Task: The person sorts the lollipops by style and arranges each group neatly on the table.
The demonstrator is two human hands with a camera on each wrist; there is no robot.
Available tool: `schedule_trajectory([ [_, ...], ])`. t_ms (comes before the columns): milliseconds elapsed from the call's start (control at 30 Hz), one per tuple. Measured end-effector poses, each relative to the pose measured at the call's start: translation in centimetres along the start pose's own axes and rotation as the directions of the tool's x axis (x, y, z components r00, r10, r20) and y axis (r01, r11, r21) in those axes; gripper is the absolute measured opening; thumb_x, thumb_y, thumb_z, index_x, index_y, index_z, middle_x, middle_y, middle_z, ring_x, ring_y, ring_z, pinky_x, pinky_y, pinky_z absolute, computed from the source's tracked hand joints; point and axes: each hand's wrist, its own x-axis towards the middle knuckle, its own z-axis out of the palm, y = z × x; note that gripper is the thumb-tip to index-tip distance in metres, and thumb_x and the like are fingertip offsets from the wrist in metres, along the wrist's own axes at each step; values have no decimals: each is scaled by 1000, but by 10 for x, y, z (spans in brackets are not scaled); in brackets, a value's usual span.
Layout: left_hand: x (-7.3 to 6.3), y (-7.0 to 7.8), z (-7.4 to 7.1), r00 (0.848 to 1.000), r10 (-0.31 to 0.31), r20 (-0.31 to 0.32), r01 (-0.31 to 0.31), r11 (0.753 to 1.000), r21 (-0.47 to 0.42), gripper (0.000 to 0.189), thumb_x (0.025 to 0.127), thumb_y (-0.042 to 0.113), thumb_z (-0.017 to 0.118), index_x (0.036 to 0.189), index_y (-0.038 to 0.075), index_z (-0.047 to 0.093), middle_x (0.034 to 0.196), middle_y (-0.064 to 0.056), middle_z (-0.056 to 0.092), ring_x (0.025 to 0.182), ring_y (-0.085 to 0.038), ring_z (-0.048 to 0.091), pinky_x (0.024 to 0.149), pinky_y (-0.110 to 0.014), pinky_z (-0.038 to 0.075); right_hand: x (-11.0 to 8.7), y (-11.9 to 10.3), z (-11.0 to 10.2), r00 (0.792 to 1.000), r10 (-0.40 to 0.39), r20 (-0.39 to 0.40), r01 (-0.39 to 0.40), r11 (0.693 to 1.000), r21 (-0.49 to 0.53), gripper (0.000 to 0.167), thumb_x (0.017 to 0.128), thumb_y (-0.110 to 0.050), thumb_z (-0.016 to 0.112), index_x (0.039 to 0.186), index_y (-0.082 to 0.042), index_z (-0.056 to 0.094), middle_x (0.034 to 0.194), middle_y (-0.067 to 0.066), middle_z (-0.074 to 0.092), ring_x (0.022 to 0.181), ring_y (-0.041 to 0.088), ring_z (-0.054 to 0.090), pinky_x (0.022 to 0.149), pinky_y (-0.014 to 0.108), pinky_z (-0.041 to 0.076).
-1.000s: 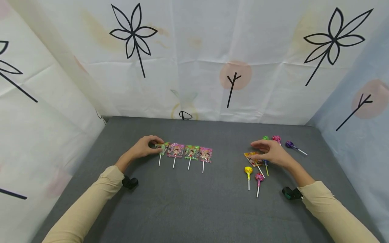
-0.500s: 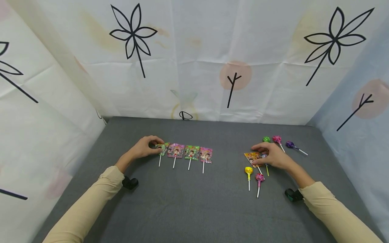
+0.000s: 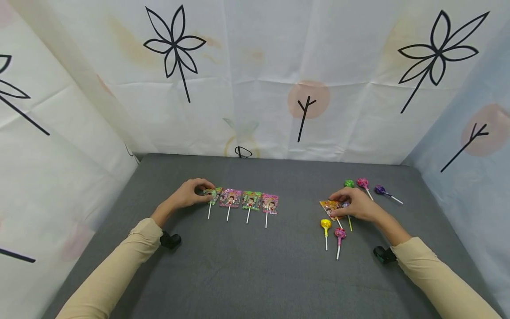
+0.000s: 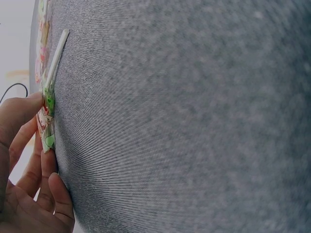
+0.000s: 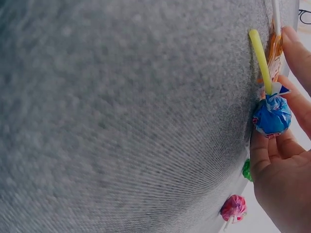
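Observation:
At the left end of a row of flat-wrapped lollipops, my left hand (image 3: 192,192) pinches a green-wrapped lollipop (image 3: 214,195) between thumb and fingers. The left wrist view shows its white stick (image 4: 57,56) and the thumb on the wrapper. Across the table, my right hand (image 3: 356,204) holds an orange flat-wrapped lollipop (image 3: 329,207) by its right side, thumb in front and fingers behind. A blue round lollipop (image 5: 273,116) with a yellow stick lies under that palm, mostly hidden in the head view.
Pink (image 3: 230,197), green (image 3: 252,200) and pink flat lollipops (image 3: 270,203) continue the left row. Round lollipops surround the right hand: yellow (image 3: 326,225), pink (image 3: 340,233), green (image 3: 349,183), another pink (image 3: 362,182) and purple (image 3: 380,189). Printed cloth walls (image 3: 263,53) border the grey table (image 3: 239,270).
My right thumb has come down onto the orange lollipop and the fingers have closed in, uncovering more of the green and pink round lollipops behind. My left hand has stayed in place.

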Motion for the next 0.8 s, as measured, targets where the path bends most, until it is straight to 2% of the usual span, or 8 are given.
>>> schedule_trajectory([
  [167, 0, 0, 0, 1000, -5, 1, 5, 1000, -3, 30, 91, 13, 79, 120, 5, 71, 119, -11, 66, 107, -31, 60, 93, -52, 46, 1, -1, -1, 1000, 1, 18, -1, 1000, -5, 38, 81, -13, 88, 111, 4, 73, 101, 8, 67, 89, 24, 60, 78, 39, 52],
  [433, 1, 0, 1, 1000, -24, 0, 24, 1000, 8, 30, 92, 15, 79, 119, 6, 72, 119, -11, 65, 107, -30, 59, 92, -52, 46, -4, 1, -5, 1000, 19, 21, -20, 998, 57, 46, 82, -12, 87, 120, 6, 69, 112, 14, 67, 100, 32, 61, 85, 45, 52],
  [600, 1, 0, 0, 1000, -24, 2, 24, 1000, 10, 30, 91, 15, 80, 119, 6, 72, 118, -11, 66, 105, -30, 59, 92, -52, 46, -4, 6, -6, 999, 15, 36, -15, 1000, 19, 51, 81, -15, 89, 122, 8, 68, 113, 14, 65, 100, 30, 60, 84, 41, 51],
  [800, 1, 0, 0, 1000, -23, 5, 23, 1000, 6, 30, 91, 14, 79, 119, 6, 72, 118, -11, 66, 105, -30, 59, 92, -52, 46, -1, 5, -4, 999, 6, 37, -5, 1000, -12, 45, 80, -17, 89, 116, 4, 70, 107, 9, 65, 94, 26, 59, 81, 38, 50],
])
